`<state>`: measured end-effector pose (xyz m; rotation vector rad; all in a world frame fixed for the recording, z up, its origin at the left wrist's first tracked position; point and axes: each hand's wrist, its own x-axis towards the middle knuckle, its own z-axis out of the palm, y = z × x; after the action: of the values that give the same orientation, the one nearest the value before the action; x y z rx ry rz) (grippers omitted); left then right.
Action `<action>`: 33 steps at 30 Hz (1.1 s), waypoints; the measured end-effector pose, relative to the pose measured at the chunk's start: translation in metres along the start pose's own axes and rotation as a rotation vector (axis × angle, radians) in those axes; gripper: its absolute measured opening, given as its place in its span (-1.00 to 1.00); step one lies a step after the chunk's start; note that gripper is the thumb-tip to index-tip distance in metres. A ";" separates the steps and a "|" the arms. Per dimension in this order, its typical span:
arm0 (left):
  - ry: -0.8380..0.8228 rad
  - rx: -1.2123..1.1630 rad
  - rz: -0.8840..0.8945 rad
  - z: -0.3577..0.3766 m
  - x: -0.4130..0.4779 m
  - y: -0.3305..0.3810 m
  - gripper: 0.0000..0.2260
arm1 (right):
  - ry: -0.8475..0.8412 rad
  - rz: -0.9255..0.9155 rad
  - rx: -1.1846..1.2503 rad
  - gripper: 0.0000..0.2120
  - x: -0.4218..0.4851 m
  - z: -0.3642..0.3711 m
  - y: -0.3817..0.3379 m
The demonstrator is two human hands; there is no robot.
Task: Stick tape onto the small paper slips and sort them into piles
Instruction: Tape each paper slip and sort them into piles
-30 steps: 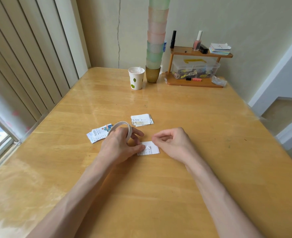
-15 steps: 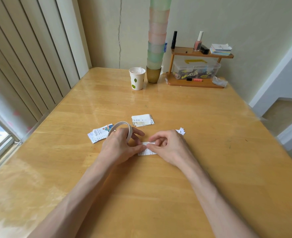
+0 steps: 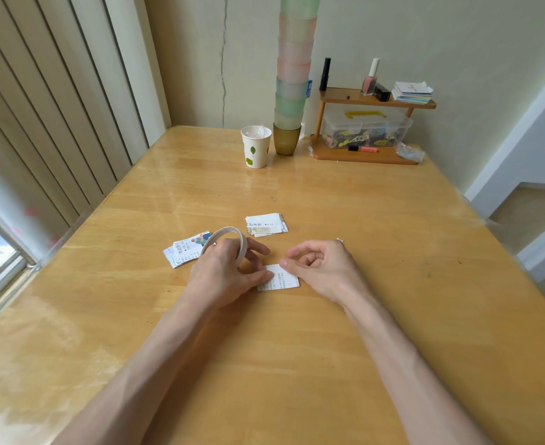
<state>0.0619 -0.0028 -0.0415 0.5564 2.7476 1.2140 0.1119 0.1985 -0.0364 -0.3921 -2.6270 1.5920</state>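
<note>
Right hand (image 3: 322,268) drawn back off slip (image 3: 282,281), grip curled, pinch unclear, left hand (image 3: 223,274) hooking tape roll (image 3: 224,230), thumb hiding slip's edge.

Printed Chinese characters are seen on the paper slip (image 3: 282,280), the left pile (image 3: 183,252) and the far pile (image 3: 266,223), but none can be read with certainty.

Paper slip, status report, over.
Left hand holds tape roll, thumb on paper slip. Right hand touches paper slip's far edge. Nothing blocking.
</note>
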 end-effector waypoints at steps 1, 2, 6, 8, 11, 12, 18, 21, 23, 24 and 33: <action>0.001 -0.001 -0.001 0.000 0.000 0.000 -0.74 | 0.001 -0.012 -0.025 -0.86 -0.001 0.002 0.000; 0.001 0.000 0.000 0.000 0.000 0.000 -0.74 | 0.007 -0.026 -0.063 -0.87 -0.001 0.004 0.001; -0.001 0.009 0.011 0.000 0.000 0.001 -0.73 | 0.031 -0.043 -0.155 -0.89 0.001 0.009 0.003; -0.023 0.004 0.017 -0.002 -0.001 0.001 -0.71 | 0.030 -0.044 -0.150 -0.89 0.001 0.008 0.004; -0.066 -0.011 0.023 -0.005 -0.003 -0.001 -0.66 | 0.028 -0.049 -0.153 -0.89 0.001 0.009 0.003; -0.069 -0.002 0.026 -0.006 -0.004 0.000 -0.65 | 0.027 -0.045 -0.147 -0.89 0.001 0.009 0.003; -0.094 -0.030 0.050 -0.008 -0.004 0.001 -0.63 | 0.032 -0.034 -0.010 -0.91 0.000 0.001 0.000; -0.091 -0.056 0.057 -0.009 -0.005 0.000 -0.62 | 0.072 -0.076 -0.122 -0.76 -0.007 0.009 -0.002; -0.090 -0.061 0.060 -0.009 -0.005 0.000 -0.62 | 0.105 -0.126 -0.266 -0.69 -0.010 0.015 -0.004; -0.089 -0.063 0.061 -0.008 -0.005 0.000 -0.62 | 0.109 -0.138 -0.300 -0.67 -0.012 0.016 -0.005; -0.092 -0.062 0.057 -0.010 -0.005 0.000 -0.60 | 0.107 -0.060 -0.157 -0.61 -0.009 0.014 -0.006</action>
<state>0.0646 -0.0114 -0.0355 0.6703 2.6253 1.2480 0.1174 0.1816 -0.0368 -0.3901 -2.6630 1.3138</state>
